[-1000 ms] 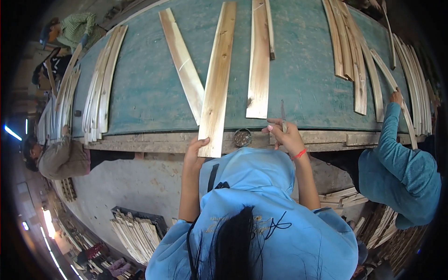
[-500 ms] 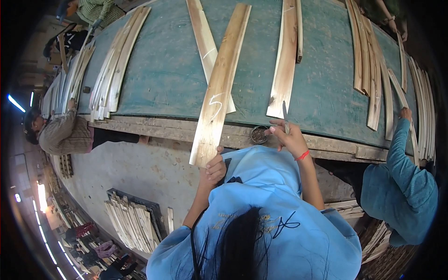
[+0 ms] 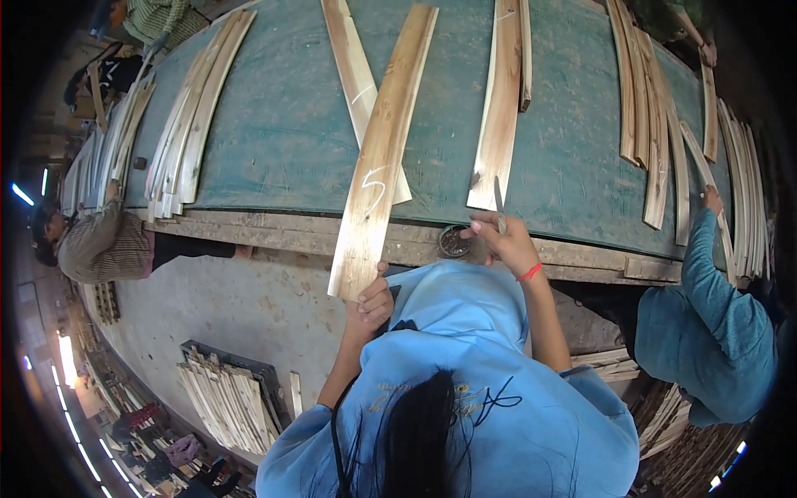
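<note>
The plank (image 3: 388,149) is smooth-looking wood, the tabletop (image 3: 274,124) matt and scuffed, the garment (image 3: 465,307) cloth.

Clear tabletop (image 3: 448,137) between boards (image 3: 497,124), cup (image 3: 442,243) in front

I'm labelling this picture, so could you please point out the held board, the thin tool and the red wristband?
Held board (image 3: 384,152), head view: middle of its upper face.
Thin tool (image 3: 498,194), head view: its projecting length.
Red wristband (image 3: 529,272), head view: middle of its band.

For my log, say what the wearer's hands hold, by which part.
The left hand grips a long, pale wooden board at its near end; the right hand, a thin, grey tool by its lower end.
</note>
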A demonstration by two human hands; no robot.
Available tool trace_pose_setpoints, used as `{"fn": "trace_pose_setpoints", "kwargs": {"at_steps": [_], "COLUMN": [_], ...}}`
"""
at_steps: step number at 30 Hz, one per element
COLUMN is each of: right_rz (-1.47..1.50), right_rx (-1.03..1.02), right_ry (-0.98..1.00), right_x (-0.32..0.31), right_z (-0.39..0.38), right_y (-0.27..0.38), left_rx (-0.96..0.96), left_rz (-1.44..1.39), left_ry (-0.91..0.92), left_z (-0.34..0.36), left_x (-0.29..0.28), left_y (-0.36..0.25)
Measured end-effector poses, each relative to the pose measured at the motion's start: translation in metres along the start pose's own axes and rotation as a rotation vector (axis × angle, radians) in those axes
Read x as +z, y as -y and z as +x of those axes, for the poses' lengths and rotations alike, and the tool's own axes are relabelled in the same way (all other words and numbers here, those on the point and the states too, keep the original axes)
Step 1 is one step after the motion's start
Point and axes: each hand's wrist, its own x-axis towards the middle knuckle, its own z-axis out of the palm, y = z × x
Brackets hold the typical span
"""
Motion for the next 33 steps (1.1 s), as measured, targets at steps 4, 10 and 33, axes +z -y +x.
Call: {"fn": "trace_pose_setpoints", "kwargs": {"at_steps": [4,10,33], "right_rz": [-0.032,-0.084,-0.601], "right_rx": [-0.063,-0.087,-0.007], "right_ry": [0.092,0.080,-0.519], "right_x": [0.020,0.072,0.140], "right_z": [0.028,0.024,0.052], "right_y": [0.011,0.045,0.033], "left_rx": [-0.036,0.070,0.761], "left_rz": [0.035,0.276,2.811], "left_ry": [0.002,-0.064,-0.790], "left_z": [0.003,0.049,0.158], "left_x": [0.019,0.042,0.070], "left_y": [-0.006,-0.026,-0.100]}}
